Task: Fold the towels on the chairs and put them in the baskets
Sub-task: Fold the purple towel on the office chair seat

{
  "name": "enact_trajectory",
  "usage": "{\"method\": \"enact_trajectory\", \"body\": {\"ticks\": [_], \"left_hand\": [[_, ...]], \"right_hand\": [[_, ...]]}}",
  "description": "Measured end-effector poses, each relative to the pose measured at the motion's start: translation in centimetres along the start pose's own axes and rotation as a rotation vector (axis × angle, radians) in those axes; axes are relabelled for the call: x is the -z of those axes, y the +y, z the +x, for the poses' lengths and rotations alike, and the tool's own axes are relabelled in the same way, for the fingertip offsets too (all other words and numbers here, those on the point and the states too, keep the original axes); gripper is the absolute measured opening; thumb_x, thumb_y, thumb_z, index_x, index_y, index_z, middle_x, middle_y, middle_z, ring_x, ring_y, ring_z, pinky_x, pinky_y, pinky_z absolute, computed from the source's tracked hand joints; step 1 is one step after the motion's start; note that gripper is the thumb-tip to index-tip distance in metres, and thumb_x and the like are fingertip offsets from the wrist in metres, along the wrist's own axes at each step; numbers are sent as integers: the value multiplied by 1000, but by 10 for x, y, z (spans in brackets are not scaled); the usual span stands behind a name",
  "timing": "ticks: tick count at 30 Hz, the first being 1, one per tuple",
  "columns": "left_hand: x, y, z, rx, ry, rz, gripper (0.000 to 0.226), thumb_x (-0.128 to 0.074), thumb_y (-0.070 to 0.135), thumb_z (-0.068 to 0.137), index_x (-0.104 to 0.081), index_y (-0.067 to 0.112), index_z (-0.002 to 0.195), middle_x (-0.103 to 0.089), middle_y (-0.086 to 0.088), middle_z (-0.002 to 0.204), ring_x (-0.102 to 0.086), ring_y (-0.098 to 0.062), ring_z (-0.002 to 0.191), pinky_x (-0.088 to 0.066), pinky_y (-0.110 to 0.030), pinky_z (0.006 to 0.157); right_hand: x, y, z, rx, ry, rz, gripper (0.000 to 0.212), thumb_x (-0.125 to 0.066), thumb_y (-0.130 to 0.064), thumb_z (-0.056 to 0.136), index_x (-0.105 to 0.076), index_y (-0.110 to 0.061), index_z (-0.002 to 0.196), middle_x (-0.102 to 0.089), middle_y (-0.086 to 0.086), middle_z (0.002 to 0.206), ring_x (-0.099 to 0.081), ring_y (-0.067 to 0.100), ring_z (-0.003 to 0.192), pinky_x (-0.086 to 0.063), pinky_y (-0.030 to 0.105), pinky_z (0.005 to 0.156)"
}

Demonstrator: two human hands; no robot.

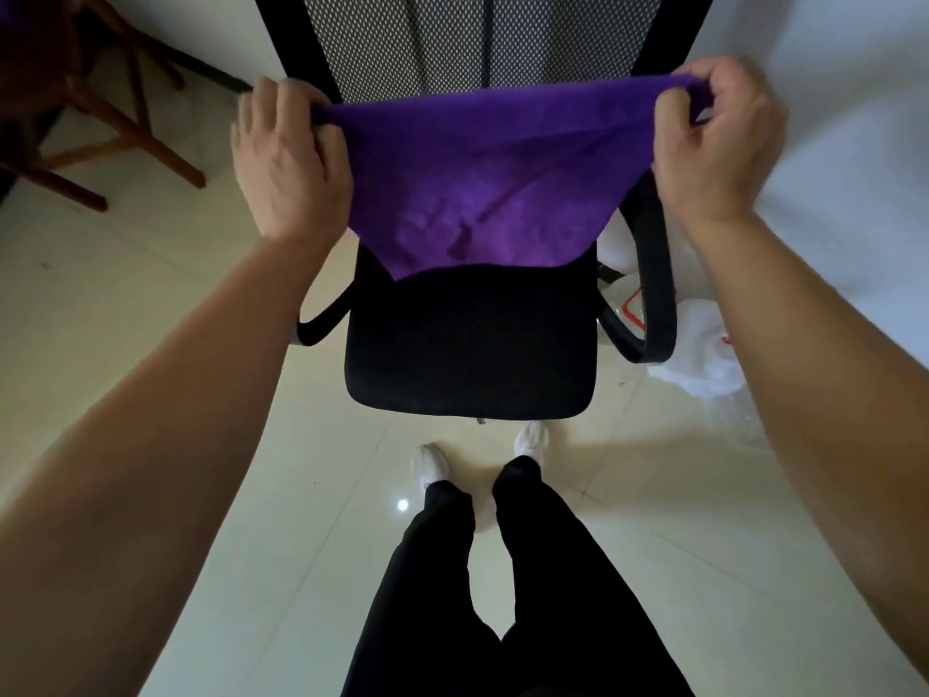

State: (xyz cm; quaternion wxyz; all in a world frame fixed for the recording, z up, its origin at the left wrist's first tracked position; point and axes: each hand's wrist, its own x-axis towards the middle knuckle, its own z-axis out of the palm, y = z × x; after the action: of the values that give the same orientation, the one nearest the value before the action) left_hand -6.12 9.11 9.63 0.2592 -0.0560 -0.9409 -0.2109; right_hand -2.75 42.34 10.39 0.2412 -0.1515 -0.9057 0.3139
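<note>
purple towel [482,183] stretched above black chair [470,344] seat, left hand [289,163] pinching left corner, right hand [719,138] pinching right corner

No readable words, numbers or brand marks turn up anywhere; the white plastic bag [704,344] on the floor carries red print, but too blurred to read.

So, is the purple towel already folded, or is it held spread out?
Spread out: both hands, left and right, hold the purple towel's top corners apart, and it hangs over the chair seat.
</note>
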Motion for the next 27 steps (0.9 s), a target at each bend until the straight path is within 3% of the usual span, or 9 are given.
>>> {"method": "enact_trajectory", "body": {"ticks": [3, 7, 11, 13, 18, 22, 27], "left_hand": [[13, 5, 5, -47, -22, 0, 21, -45, 12, 80, -59, 2, 93, -59, -17, 92, -53, -32, 86, -38, -38, 75], [23, 0, -14, -146, -102, 23, 15, -51, 11, 80, -58, 4, 90, -58, -16, 89, -51, -32, 81, -37, -40, 72], [10, -22, -77, -214, -286, 61, 13, -51, 13, 83, -58, 5, 89, -58, -15, 86, -51, -34, 78, -39, -42, 72], [-2, -33, -122, -189, -439, 103, 14, -51, 15, 84, -59, 5, 90, -60, -16, 89, -53, -36, 81, -41, -43, 74], [-20, -53, -237, -89, -873, 215, 19, -59, 7, 81, -64, 6, 100, -62, -18, 99, -57, -39, 91, -42, -48, 78], [-19, -56, -298, 8, -1188, 311, 40, -54, 0, 82, -63, 16, 117, -60, -10, 115, -54, -33, 108, -37, -41, 88], [-23, -56, -316, -21, -1445, 381, 39, -50, 6, 85, -58, 20, 120, -59, -7, 119, -55, -29, 112, -38, -40, 93]], "right_hand": [[12, -7, -2, 1, 15, -45, 34, -47, -32, 87, -71, -11, 100, -70, 7, 98, -57, 11, 79, -36, 19, 68], [18, 1, -23, 1, -2, -105, 33, -49, -32, 87, -70, -12, 101, -71, 8, 98, -65, 25, 87, -49, 35, 75], [2, 36, -75, 58, -147, -228, 26, -53, -30, 88, -69, -11, 97, -69, 10, 91, -63, 29, 80, -41, 28, 66], [-10, 59, -113, 99, -289, -332, 23, -54, -27, 85, -70, -10, 90, -67, 12, 85, -62, 33, 76, -36, 28, 62], [-32, 111, -208, 97, -719, -461, 28, -48, -26, 82, -70, -11, 87, -64, 9, 81, -62, 33, 77, -44, 31, 59], [-40, 127, -258, 16, -988, -607, 26, -50, -24, 84, -70, -13, 95, -64, 11, 90, -60, 33, 87, -48, 36, 71], [-44, 134, -272, -82, -1245, -725, 26, -53, -29, 87, -71, -21, 104, -67, 6, 100, -62, 30, 97, -44, 34, 78]]}}
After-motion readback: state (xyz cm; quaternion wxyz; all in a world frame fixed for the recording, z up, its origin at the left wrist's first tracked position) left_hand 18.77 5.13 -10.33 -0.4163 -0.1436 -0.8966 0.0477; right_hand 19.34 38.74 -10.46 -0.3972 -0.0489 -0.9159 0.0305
